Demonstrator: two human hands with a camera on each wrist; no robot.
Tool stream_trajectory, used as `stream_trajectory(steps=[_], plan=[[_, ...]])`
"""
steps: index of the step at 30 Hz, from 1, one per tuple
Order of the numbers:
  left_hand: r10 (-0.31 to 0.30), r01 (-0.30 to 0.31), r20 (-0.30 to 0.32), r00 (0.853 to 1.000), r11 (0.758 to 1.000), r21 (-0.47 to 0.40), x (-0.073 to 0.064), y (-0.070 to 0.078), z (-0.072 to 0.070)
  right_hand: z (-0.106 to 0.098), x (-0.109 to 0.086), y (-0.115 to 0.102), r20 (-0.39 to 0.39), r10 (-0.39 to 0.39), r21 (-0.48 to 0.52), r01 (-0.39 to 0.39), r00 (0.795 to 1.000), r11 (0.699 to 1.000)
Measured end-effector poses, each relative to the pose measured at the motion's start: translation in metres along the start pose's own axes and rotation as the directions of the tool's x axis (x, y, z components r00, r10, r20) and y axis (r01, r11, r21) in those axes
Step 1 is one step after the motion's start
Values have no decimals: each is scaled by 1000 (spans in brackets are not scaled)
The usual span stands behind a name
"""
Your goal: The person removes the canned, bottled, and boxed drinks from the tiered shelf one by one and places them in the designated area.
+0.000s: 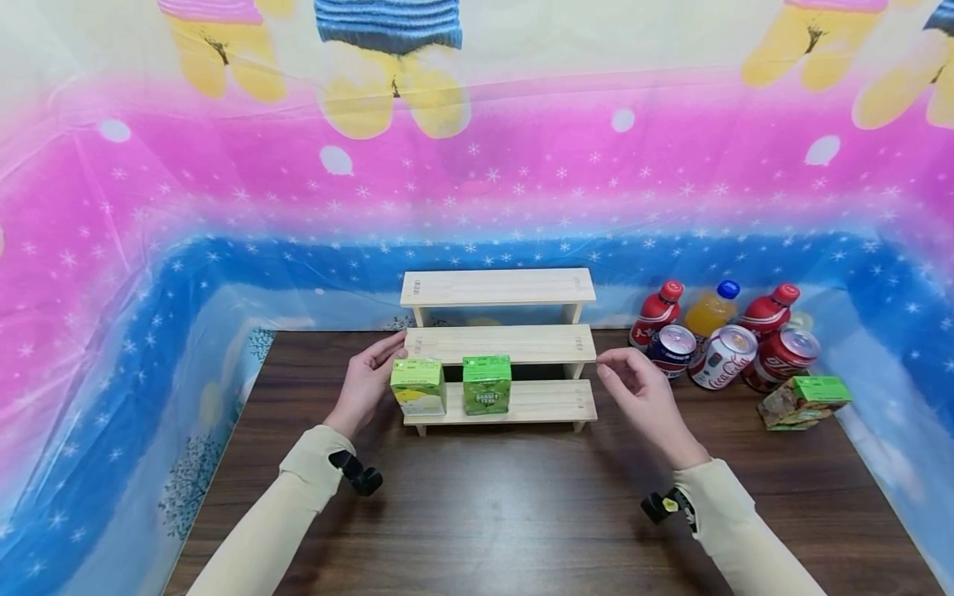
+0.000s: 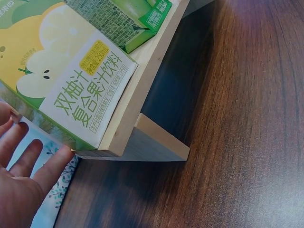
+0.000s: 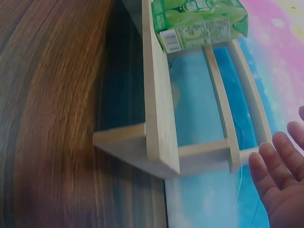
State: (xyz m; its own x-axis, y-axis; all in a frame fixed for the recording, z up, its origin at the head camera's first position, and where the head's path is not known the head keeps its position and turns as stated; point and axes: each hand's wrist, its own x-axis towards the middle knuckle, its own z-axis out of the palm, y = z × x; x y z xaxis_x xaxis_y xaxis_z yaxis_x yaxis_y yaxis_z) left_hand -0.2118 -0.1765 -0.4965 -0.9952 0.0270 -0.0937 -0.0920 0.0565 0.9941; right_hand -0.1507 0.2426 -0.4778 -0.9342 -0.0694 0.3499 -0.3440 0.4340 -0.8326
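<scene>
A three-step wooden display rack (image 1: 499, 343) stands at the back of the table. On its lowest step are two juice cartons: a yellow-green one (image 1: 419, 387) at the left end and a green one (image 1: 487, 385) near the middle. My left hand (image 1: 363, 382) is at the rack's left end, fingers (image 2: 54, 168) extended close beside the yellow-green carton and the step's edge; exact contact is unclear. At the other end, my right hand (image 1: 647, 401) has its fingertips by the middle step's right end, holding nothing. Its fingers (image 3: 266, 175) look loosely extended in the right wrist view.
Right of the rack stand red-capped bottles (image 1: 656, 313), an orange drink bottle (image 1: 711, 310) and several cans, including a Coca-Cola can (image 1: 723, 358). A brown-and-green carton (image 1: 803, 403) sits in front of them. Patterned cloth (image 1: 477, 182) encloses the dark wooden table (image 1: 492, 513).
</scene>
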Motion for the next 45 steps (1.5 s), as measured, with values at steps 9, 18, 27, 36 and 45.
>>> stream_trajectory(steps=[9,18,27,36,45], plan=[[-4,4,8,1000,1000,1,-1,1,-3,26,14,-9,74,-12,55,8,997,998],[-5,5,13,1000,1000,3,-2,3,-4,54,23,-17,170,-21,78,8,985,997],[-11,11,19,1000,1000,1,-3,4,-3,80,28,-23,260,-16,101,-11,965,995],[-19,19,20,1000,1000,-3,-3,2,-1,89,27,-26,266,-28,153,-14,964,988],[-16,16,18,1000,1000,-4,-3,1,0,94,22,-29,285,-78,168,30,955,985]])
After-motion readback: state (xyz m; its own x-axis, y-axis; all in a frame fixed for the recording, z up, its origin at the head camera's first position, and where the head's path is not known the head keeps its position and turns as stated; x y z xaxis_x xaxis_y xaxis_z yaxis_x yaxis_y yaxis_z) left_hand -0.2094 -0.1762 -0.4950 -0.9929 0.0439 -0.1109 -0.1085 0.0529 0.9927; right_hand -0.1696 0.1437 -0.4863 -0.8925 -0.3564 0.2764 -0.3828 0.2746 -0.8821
